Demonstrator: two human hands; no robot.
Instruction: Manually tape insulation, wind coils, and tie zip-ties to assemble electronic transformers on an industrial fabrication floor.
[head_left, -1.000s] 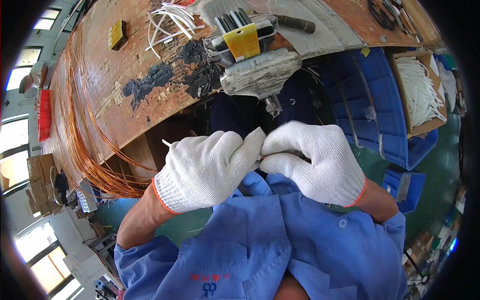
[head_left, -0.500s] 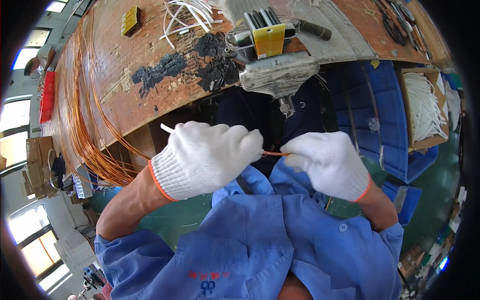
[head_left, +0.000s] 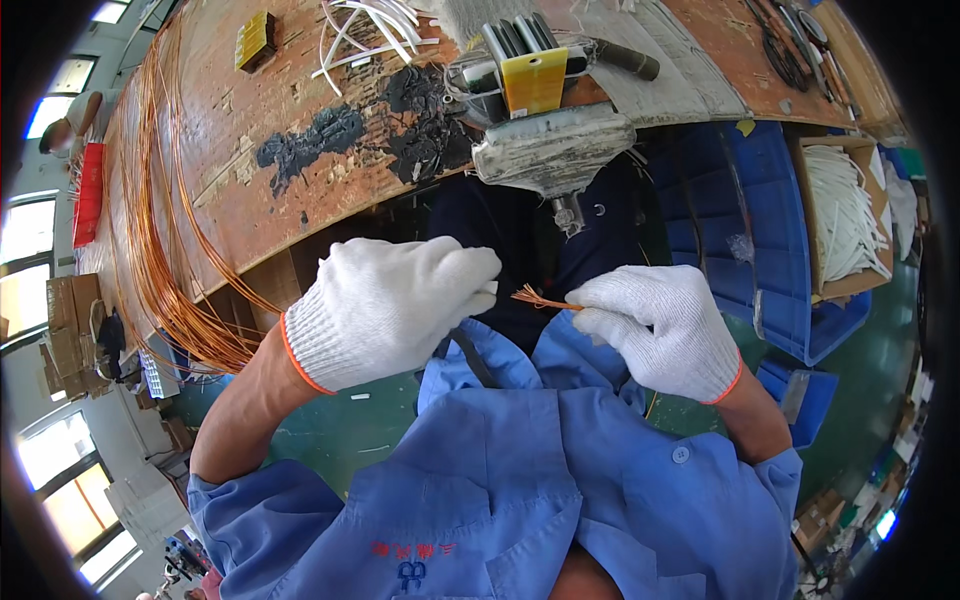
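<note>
My right hand [head_left: 655, 325], in a white knit glove, pinches a bundle of thin copper wires [head_left: 540, 298]. The wire ends fan out a little toward the left and are free. My gloved left hand [head_left: 395, 305] is closed just left of those ends, apart from them. A short end of white tubing [head_left: 491, 287] shows at its fingertips; the rest is hidden in the glove. Beyond the hands, a worn metal vise [head_left: 555, 150] at the bench edge carries a yellow plate [head_left: 534, 80] and several dark bars.
Long copper wires [head_left: 165, 270] hang over the left of the wooden bench [head_left: 225, 150]. White tubes [head_left: 370, 30] and a yellow block [head_left: 255, 40] lie on it. Pliers [head_left: 785, 55] rest far right. A carton of white tubes [head_left: 848, 215] stands by blue bins [head_left: 735, 225].
My left hand has drawn away leftward from the copper wires, baring their spread ends. White tubing now shows at its fingertips. The right hand keeps its pinch almost in place.
</note>
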